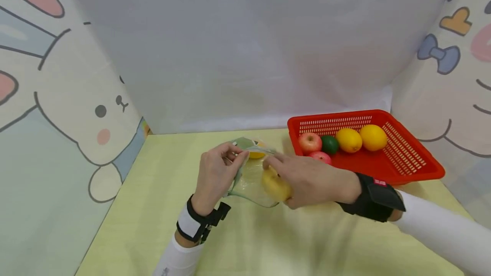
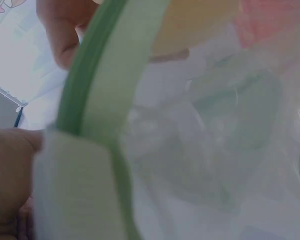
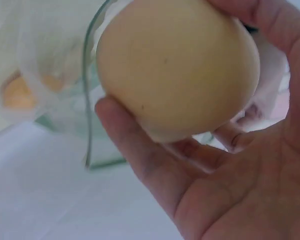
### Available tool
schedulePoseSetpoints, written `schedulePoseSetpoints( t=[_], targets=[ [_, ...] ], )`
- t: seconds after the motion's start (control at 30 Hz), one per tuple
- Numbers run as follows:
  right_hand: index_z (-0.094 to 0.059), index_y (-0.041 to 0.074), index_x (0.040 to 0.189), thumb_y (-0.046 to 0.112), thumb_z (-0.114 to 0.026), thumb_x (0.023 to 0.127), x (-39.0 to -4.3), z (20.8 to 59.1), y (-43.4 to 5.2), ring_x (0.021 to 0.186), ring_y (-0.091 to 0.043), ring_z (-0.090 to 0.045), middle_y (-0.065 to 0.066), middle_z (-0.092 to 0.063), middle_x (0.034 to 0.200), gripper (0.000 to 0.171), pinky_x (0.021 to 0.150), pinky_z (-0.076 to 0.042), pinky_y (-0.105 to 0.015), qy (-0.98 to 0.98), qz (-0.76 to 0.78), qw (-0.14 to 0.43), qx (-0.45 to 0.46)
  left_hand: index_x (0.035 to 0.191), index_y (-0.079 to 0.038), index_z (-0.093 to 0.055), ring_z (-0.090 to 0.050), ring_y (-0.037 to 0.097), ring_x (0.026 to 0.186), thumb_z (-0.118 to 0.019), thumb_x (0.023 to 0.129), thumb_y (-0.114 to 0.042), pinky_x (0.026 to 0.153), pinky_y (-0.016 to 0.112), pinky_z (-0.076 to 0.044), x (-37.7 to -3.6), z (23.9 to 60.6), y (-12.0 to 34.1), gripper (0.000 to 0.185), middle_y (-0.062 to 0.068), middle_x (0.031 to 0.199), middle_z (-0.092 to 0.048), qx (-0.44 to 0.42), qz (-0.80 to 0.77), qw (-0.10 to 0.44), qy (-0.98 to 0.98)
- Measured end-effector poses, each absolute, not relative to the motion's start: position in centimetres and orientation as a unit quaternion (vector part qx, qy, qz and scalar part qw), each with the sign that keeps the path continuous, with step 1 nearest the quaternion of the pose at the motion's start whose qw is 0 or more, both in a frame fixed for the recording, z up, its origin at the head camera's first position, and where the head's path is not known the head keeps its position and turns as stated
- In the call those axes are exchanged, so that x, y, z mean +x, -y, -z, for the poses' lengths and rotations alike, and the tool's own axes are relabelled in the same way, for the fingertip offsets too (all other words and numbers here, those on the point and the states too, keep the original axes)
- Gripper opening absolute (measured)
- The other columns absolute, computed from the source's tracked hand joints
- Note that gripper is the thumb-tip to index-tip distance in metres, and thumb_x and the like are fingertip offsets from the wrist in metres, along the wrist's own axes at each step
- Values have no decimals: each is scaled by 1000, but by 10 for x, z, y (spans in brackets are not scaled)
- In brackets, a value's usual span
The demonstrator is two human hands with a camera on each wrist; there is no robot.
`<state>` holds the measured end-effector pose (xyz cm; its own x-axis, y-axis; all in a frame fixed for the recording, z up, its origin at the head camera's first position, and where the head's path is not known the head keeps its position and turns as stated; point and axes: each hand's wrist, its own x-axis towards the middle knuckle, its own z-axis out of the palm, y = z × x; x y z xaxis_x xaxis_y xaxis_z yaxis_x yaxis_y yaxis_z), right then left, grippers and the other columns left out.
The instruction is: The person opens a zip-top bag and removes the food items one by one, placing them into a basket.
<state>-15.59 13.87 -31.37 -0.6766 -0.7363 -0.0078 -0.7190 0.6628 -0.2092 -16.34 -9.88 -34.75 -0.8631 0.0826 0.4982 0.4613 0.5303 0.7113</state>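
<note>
The left hand (image 1: 218, 173) pinches the bag (image 1: 251, 186) at its rim; the right hand (image 1: 308, 179) grips a yellow fruit (image 1: 275, 185) at the bag's mouth (basket (image 1: 404, 151) just beyond).

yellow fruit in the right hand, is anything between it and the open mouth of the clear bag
Nothing visible: the yellow fruit is at the mouth of the clear bag, and the left hand pinches its edge off to one side.

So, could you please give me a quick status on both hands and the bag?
Left hand pinching edge of clear bag. Right hand gripping yellow fruit at its mouth. Opening spread; no obstruction visible.
</note>
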Motion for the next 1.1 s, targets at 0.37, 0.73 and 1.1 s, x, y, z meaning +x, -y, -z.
schedulePoseSetpoints(
  t=[0.37,0.73,1.1],
  targets=[
    [-51,14,140,20,-96,70,-172,299,-216,101,-13,-58,0,-61,121,84,85,-59,-34,-929,96,-45,-355,91,-5,-78,-67,14,61,-81,94,-14,59,19,-53,-164,347,98,10,10,77,-76,-156,455,204,853],
    [-61,7,128,27,-99,69,-238,331,-277,98,-22,-61,-7,-66,111,73,77,-63,-40,-966,59,26,-252,91,-5,-78,-67,13,61,-82,93,-14,59,18,-52,-166,348,97,10,9,77,-76,-154,456,202,853],
    [-54,1,141,32,-97,69,-271,380,-299,97,-32,-66,-21,-66,122,90,88,-62,-56,-971,-17,121,-204,91,-6,-78,-65,11,61,-81,93,-14,58,18,-52,-168,348,98,9,8,77,-77,-153,458,201,852]
  ],
)
